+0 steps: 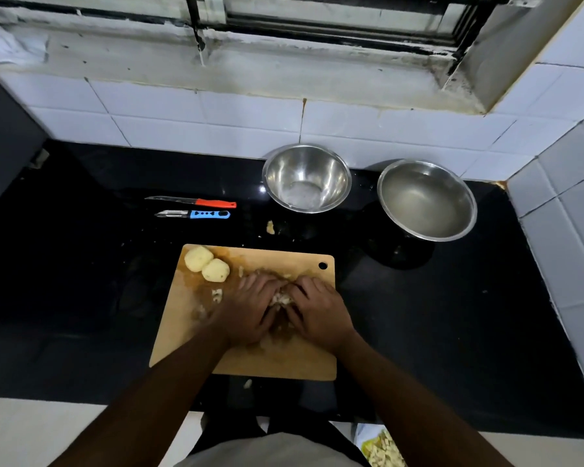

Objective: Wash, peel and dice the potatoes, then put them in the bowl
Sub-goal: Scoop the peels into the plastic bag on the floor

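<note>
Lying at about ten o'clock from the cutting board [196,332], a knife [191,201] with a red handle and a peeler [193,214] with a blue handle rest side by side on the black table [64,281], blades pointing to nine o'clock, the knife farther back. Two peeled potatoes [207,264] sit touching each other in the board's eleven o'clock corner. A few loose bits lie just beside them toward five o'clock.

At the board's centre, the left hand [246,311] and the right hand [321,311] are cupped toward each other, fingers curled inward and closing round a small heap of diced potato [281,299] that shows pale in the gap between them. Fingertips of both hands nearly meet at twelve o'clock above the heap.

One stray potato scrap [270,227] lies on the table at twelve o'clock from the board. Behind it stands a steel bowl [307,178]; whether its bottom holds water or only a reflection, I cannot tell. At two o'clock from the board, a second, wider steel bowl [427,200] stands near the first, filled with cloudy water. At five o'clock, below the table edge, a bag of pale peelings or pieces [383,448] shows partly.
</note>
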A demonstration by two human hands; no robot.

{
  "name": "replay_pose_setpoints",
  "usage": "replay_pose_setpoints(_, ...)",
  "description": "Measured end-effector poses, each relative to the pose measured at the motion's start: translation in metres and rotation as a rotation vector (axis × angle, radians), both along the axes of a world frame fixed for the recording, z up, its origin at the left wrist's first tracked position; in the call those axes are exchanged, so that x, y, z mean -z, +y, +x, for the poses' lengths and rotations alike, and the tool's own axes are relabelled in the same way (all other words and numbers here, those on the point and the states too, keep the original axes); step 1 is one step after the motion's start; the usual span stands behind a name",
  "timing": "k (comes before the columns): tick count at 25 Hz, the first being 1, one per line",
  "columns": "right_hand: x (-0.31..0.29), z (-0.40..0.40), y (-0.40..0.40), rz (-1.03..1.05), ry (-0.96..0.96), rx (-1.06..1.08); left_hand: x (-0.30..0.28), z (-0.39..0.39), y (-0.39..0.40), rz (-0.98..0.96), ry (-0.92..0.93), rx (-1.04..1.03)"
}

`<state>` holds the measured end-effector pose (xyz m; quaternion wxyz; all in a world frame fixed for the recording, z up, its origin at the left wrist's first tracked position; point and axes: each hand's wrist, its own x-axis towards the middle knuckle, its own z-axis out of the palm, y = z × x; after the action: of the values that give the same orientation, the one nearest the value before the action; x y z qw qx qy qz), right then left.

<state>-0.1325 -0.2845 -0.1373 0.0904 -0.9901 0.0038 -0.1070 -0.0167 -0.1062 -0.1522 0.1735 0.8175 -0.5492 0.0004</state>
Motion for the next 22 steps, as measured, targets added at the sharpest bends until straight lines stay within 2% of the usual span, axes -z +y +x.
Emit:
replay_pose_setpoints(2,-0.005,-0.002,0.003,-0.031,0.046,0.025,-0.002,-0.001,-0.003,0.027,-0.027,-0.012)
replay_pose_setpoints(10,-0.011,0.003,0.003,-0.146,0.107,-0.12,-0.021,-0.016,-0.005,0.105,-0.177,-0.117)
replay_pose_setpoints(14,-0.007,-0.004,0.016,-0.098,0.195,-0.097,-0.022,-0.018,-0.006,0.184,-0.231,-0.071)
replay_pose_setpoints(20,-0.006,-0.006,0.039,-0.174,0.138,0.131,-0.018,-0.018,-0.008,0.28,-0.114,-0.075)
replay_pose_setpoints(22,-0.006,-0.009,0.042,-0.208,0.105,0.143,-0.023,-0.017,-0.009,0.309,-0.01,-0.038)
